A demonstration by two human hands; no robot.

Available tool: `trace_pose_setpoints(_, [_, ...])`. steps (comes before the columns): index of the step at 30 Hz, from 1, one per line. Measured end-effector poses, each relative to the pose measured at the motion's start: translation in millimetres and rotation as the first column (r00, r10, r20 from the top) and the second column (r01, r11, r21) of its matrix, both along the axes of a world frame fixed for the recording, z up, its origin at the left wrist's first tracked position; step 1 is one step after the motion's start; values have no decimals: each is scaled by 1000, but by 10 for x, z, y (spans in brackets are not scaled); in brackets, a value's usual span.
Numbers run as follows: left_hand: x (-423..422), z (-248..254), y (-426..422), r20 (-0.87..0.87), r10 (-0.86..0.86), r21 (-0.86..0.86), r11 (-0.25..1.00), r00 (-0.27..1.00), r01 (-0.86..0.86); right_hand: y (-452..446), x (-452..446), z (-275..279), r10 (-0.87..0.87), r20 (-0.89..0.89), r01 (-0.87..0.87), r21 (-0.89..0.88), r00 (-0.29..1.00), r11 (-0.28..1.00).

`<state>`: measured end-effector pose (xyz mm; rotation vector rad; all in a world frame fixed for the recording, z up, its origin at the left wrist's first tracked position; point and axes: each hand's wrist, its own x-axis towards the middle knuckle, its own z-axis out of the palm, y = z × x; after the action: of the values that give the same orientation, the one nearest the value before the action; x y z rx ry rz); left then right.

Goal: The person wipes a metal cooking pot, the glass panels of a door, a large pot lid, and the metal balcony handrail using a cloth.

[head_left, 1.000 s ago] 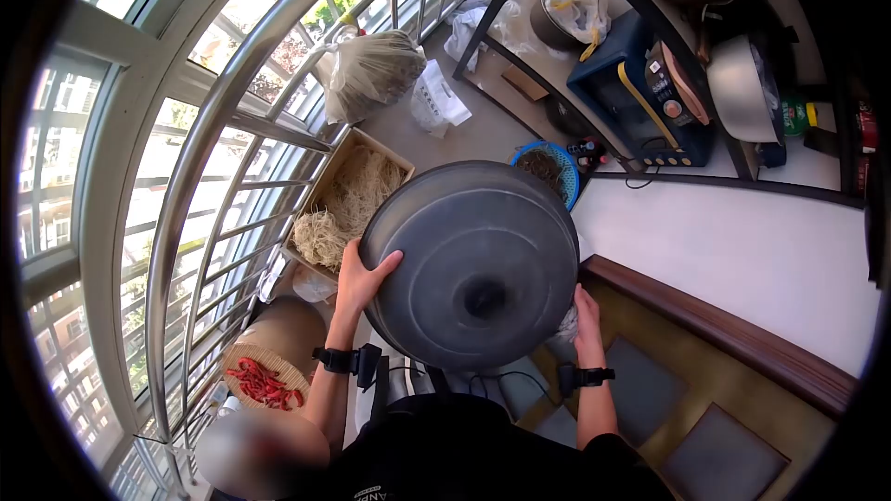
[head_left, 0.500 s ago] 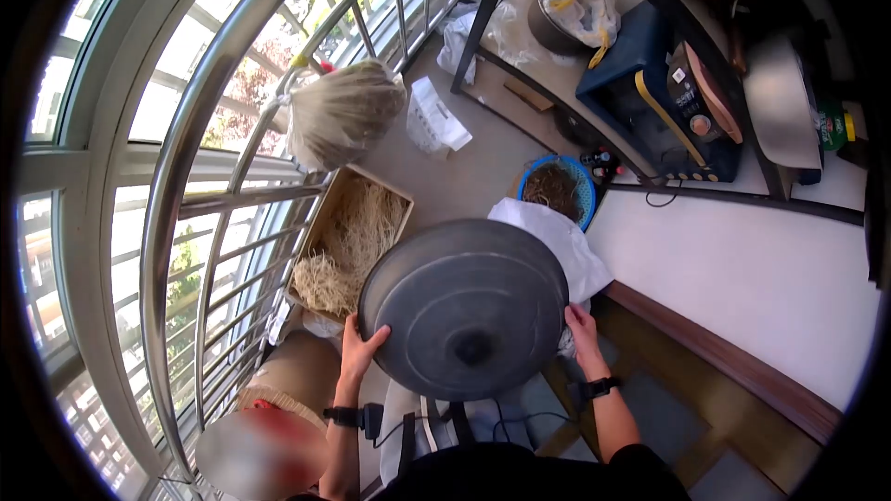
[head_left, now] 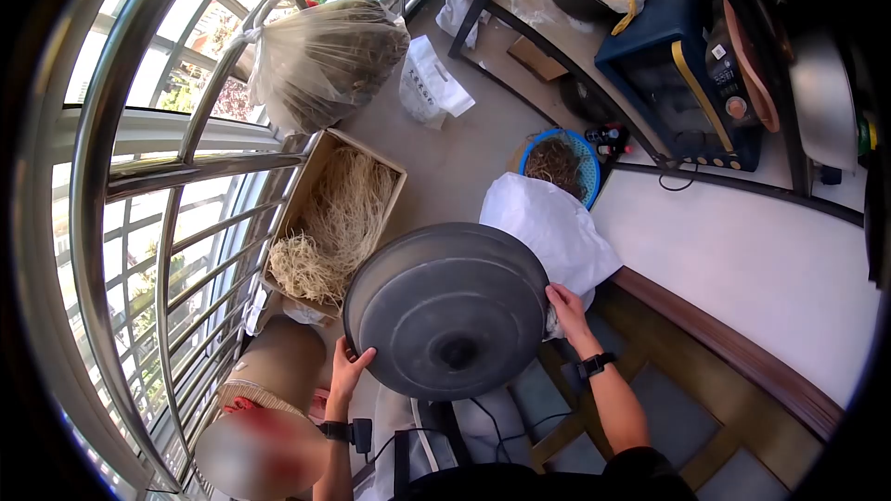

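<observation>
A large round dark grey lid or pan (head_left: 445,301), with a dark knob-like spot at its centre, is held up in front of my body. My left hand (head_left: 348,369) grips its lower left edge, thumb on the near face. At its right edge, my right hand (head_left: 569,315) pinches the rim, fingers mostly hidden behind it. A white plastic bag (head_left: 548,223) lies just beyond the right side. To the upper left of it stands a cardboard box (head_left: 394,199) of pale dried strands (head_left: 343,204).
A filled plastic bag (head_left: 325,60) hangs on the metal railing (head_left: 88,223) at left. A blue basket (head_left: 589,167) of brown strands sits beside the rack with a blue oven (head_left: 673,74). A brown cylinder (head_left: 283,362) stands lower left. A white printed bag (head_left: 432,83) lies on the floor.
Both hands have brought the dark round piece lower and slightly left in view. The white bag beyond it has come into sight. The surroundings have shifted as the view moved.
</observation>
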<state>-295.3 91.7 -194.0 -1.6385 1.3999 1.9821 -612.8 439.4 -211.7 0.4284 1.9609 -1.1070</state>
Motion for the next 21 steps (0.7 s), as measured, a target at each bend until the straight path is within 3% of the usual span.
trace_pose_setpoints(11, [605,-526,502,-19,164,60,985,986,-163,-359,-217,-517,264,10,-263,-35,965,964])
trace_pose_setpoints(14, [756,-669,657,52,171,73,982,984,-174,-577,-301,-606,343,12,-343,-48,939,938])
trace_pose_setpoints(21, [1040,-1176,974,74,213,101,970,974,-220,-824,-419,-1223,532,-40,-533,-30,846,846])
